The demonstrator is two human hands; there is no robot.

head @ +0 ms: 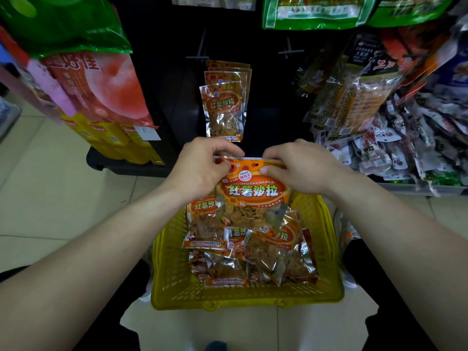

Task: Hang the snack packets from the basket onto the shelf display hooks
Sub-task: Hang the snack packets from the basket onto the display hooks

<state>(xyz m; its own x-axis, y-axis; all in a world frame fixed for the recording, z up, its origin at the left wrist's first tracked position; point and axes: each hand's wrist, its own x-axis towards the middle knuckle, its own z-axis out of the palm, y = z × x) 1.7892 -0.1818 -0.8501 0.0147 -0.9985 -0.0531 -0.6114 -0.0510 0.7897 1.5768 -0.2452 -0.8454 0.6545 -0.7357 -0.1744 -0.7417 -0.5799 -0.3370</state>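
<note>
Left hand (200,168) and right hand (298,168) pinch top corners of orange snack packet (253,196), upright above yellow basket (329,262) of packets.

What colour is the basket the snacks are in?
Yellow. The basket shows best in the head view, the only one here.

orange packet (253,196) upright above yellow basket (243,298) | hung packets (224,107): seemingly three

A packet (253,193) sits above the basket (162,274), left hand (200,168) and right hand (301,165) at its top corners; more packets (253,259) lie inside; hung packets (224,110) behind, on the shelf.
</note>
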